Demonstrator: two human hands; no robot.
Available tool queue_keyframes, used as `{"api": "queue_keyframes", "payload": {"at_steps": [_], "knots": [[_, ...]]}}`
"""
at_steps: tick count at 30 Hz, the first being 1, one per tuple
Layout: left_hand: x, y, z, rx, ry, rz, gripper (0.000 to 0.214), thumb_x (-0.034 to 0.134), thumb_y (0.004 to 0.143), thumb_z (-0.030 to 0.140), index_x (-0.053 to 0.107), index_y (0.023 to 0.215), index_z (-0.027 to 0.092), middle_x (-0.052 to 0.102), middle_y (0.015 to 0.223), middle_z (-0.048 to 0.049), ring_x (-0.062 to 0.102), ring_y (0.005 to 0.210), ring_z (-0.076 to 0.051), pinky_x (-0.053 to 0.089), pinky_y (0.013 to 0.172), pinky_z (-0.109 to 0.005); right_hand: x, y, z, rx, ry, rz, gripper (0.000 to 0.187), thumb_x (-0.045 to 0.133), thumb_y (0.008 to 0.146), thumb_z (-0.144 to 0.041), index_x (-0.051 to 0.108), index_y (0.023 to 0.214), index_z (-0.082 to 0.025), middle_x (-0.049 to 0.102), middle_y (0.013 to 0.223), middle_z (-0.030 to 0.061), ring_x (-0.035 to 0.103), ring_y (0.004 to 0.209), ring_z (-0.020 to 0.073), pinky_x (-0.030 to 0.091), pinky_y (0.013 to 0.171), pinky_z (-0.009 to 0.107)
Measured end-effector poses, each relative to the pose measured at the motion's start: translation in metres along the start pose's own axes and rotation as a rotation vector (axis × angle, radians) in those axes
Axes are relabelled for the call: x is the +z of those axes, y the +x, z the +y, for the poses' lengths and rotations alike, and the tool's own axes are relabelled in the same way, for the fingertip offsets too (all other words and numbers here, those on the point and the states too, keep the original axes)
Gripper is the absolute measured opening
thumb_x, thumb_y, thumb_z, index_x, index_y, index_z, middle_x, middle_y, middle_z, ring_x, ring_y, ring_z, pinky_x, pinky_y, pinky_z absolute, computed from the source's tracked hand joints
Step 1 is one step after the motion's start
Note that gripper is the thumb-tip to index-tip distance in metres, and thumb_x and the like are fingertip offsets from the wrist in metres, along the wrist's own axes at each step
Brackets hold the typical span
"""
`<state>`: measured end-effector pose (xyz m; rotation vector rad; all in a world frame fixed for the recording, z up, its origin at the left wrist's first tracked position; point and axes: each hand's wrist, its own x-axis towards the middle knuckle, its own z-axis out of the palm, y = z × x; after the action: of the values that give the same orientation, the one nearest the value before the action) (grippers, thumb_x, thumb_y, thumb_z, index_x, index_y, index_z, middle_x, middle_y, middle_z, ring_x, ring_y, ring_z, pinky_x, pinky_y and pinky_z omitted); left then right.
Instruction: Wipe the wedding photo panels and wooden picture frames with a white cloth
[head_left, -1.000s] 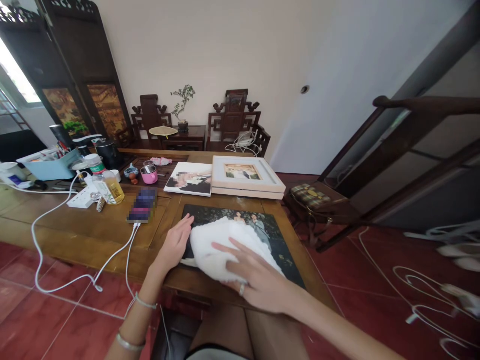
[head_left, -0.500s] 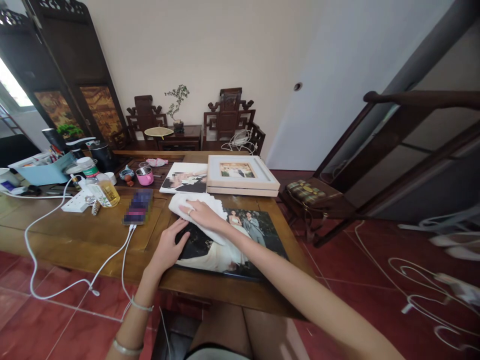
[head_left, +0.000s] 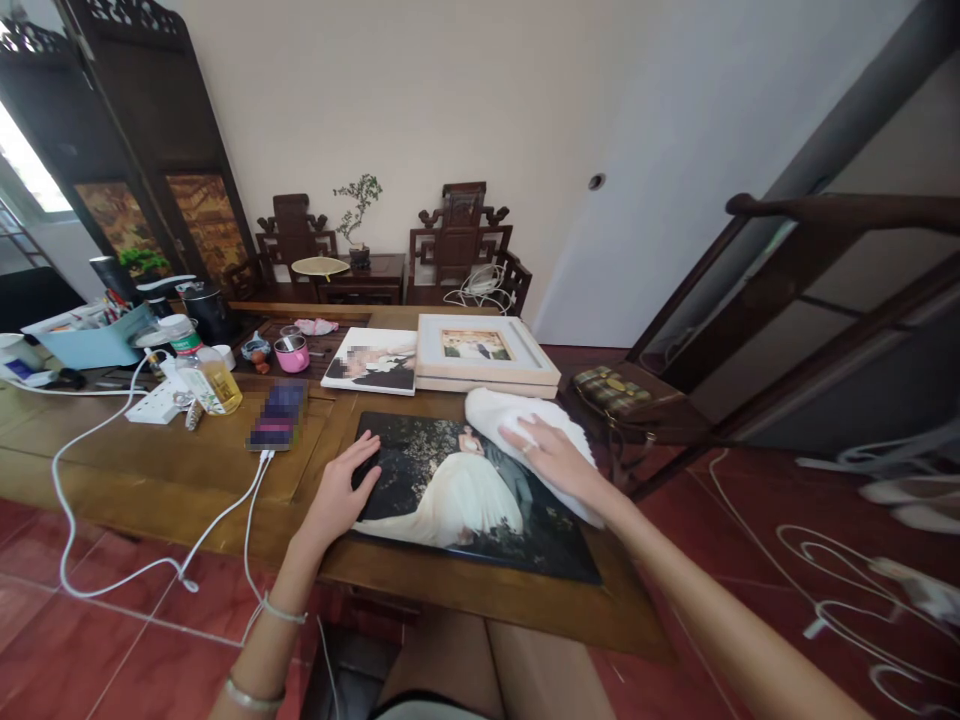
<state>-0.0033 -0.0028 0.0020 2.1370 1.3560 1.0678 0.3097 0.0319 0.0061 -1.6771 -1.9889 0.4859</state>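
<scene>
A glossy wedding photo panel (head_left: 469, 495) lies flat on the wooden table (head_left: 480, 590) before me. My left hand (head_left: 341, 485) rests at its left edge, thumb and fingers apart, holding the panel in place by touch alone. Over the panel's upper right corner, my right hand (head_left: 551, 450) presses a bunched white towel (head_left: 499, 405) against the surface. Part of the towel spreads past the panel's right edge. Hand and towel hide the upper right of the picture.
Behind the panel lie a white-framed photo (head_left: 540, 365) and a smaller photo print (head_left: 352, 365). To the left are a phone (head_left: 277, 415) on white cables, a power strip (head_left: 154, 402), a bottle (head_left: 217, 385) and a pink cup (head_left: 292, 353). A plaid bag (head_left: 611, 390) sits right.
My right hand has swept the towel from the panel's upper left to its upper right. The panel appears slightly shifted or more exposed; my left hand has stayed at the left edge.
</scene>
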Motion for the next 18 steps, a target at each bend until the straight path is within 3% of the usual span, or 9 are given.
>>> {"api": "queue_keyframes", "payload": {"at_steps": [5,8,10,13,16,18], "knots": [[0.001,0.0,0.001,-0.012,0.004,-0.001,0.036,0.049,0.084,0.025,0.057,0.119,0.019,0.055,0.128,-0.0069,0.044,0.125,-0.02,0.035,0.106,-0.04,0.002,-0.082,-0.024,-0.327,-0.157,-0.061,0.027,0.039,0.088,-0.035,0.061,0.08,-0.02,0.035,0.143,0.0062,0.02,0.134,0.0299,0.018,0.109,0.055],[0.001,0.0,0.001,-0.008,0.016,-0.006,0.036,0.049,0.084,0.026,0.057,0.119,0.018,0.055,0.128,-0.0079,0.044,0.125,-0.021,0.035,0.106,-0.04,-0.002,-0.13,-0.051,-0.471,-0.186,-0.174,0.02,0.044,0.086,-0.029,0.058,0.073,-0.022,0.03,0.145,0.0,0.012,0.136,0.0275,0.027,0.107,0.052],[0.001,0.0,0.002,-0.001,0.021,-0.014,0.036,0.048,0.085,0.026,0.057,0.119,0.018,0.055,0.128,-0.0079,0.044,0.125,-0.021,0.035,0.106,-0.04,-0.004,-0.142,-0.06,-0.523,-0.192,-0.239,0.018,0.045,0.086,-0.026,0.057,0.073,-0.023,0.031,0.145,-0.0011,0.013,0.136,0.0256,0.029,0.107,0.049],[0.001,0.0,0.004,0.005,0.01,-0.017,0.036,0.047,0.086,0.027,0.057,0.119,0.019,0.055,0.128,-0.0074,0.043,0.126,-0.02,0.034,0.106,-0.04,-0.006,-0.124,-0.053,-0.483,-0.182,-0.197,0.02,0.043,0.087,-0.027,0.059,0.074,-0.022,0.032,0.145,0.0008,0.016,0.136,0.0263,0.026,0.108,0.05],[0.0,0.0,0.004,-0.005,0.01,-0.023,0.037,0.048,0.085,0.027,0.055,0.121,0.018,0.053,0.13,-0.0078,0.042,0.126,-0.02,0.034,0.107,-0.039,-0.007,-0.076,-0.027,-0.349,-0.151,-0.154,0.026,0.04,0.088,-0.033,0.063,0.085,-0.021,0.034,0.144,0.0033,0.018,0.135,0.0293,0.026,0.107,0.051],[0.001,0.0,0.004,-0.011,0.015,-0.027,0.038,0.049,0.085,0.027,0.055,0.121,0.017,0.053,0.13,-0.008,0.042,0.127,-0.02,0.033,0.107,-0.039,-0.009,-0.041,-0.008,-0.227,-0.118,-0.138,0.033,0.039,0.087,-0.037,0.061,0.104,-0.02,0.041,0.14,0.0064,0.021,0.134,0.0312,0.028,0.105,0.052]]}}
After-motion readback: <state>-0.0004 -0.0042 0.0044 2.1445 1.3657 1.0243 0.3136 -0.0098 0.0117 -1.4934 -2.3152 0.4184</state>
